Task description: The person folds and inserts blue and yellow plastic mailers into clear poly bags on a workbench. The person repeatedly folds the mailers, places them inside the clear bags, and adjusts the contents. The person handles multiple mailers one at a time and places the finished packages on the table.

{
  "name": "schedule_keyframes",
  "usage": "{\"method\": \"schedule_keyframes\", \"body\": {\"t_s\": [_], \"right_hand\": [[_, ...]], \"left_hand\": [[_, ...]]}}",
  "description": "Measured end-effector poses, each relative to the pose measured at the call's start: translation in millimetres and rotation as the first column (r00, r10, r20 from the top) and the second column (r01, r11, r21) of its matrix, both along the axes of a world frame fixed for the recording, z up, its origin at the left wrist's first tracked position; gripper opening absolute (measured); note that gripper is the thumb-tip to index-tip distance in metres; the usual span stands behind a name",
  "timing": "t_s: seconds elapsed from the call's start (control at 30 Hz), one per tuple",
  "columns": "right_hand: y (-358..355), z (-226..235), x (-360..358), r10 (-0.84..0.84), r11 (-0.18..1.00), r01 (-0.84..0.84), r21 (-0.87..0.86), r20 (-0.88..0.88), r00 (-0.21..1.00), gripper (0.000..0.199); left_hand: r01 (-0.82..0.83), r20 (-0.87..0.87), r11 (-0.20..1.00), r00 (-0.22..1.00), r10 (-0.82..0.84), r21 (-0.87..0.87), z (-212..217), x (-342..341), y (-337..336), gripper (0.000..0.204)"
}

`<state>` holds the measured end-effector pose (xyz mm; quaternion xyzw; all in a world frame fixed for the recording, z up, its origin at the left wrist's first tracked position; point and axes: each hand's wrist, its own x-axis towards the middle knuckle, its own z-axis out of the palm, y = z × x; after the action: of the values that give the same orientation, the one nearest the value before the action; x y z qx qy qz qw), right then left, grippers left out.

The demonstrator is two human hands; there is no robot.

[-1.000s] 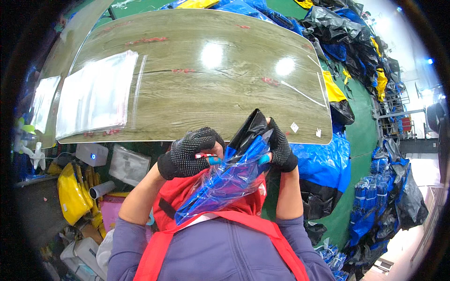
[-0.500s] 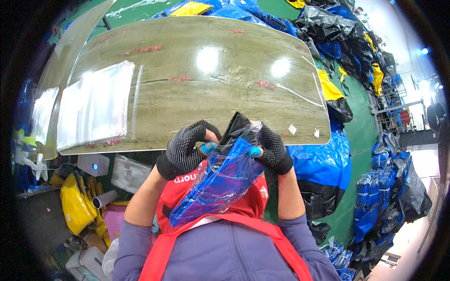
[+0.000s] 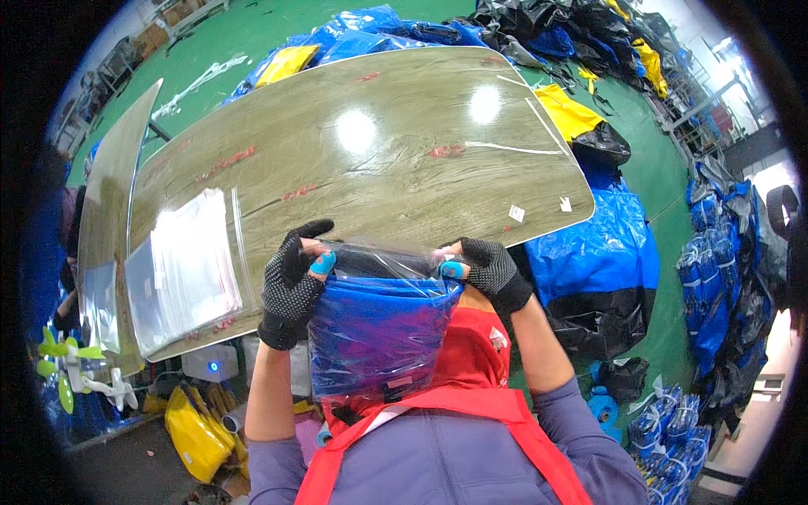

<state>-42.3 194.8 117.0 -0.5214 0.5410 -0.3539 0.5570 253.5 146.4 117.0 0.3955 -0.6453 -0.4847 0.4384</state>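
left hand [image 3: 295,290] and right hand [image 3: 497,275] have moved farther apart in the head view, and the clear plastic bag [image 3: 366,358] with the folded blue and black sheet [image 3: 379,305] inside, which was slanting before, is now stretched wider with its top almost level. gloved fingers of each hand are pinching one upper corner, and the bag hangs before the red apron [image 3: 473,345], at the near edge of the wood-patterned surface [image 3: 362,189]. on this surface, to the left, lies a stack of clear sleeves [image 3: 185,282].
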Motion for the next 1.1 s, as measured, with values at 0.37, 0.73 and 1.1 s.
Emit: {"method": "schedule_keyframes", "body": {"t_s": [0.37,0.73,1.1], "right_hand": [[-84,-3,37,-0.683,0.459,0.066,-0.886,-0.305,0.663,0.026],[-103,-39,76,-0.022,0.951,0.211,-0.224,0.634,0.773,0.044],[7,-20,13,-0.109,0.984,0.136,-0.119,0.212,0.971,0.036]], "left_hand": [[-0.278,-0.057,0.944,0.955,0.292,0.178,76,-17,-28,0.028],[0.002,-0.049,0.945,0.999,0.014,0.328,54,-42,-35,0.043],[0.070,-0.300,0.653,0.921,0.248,0.754,-37,3,-1,0.025]]}}
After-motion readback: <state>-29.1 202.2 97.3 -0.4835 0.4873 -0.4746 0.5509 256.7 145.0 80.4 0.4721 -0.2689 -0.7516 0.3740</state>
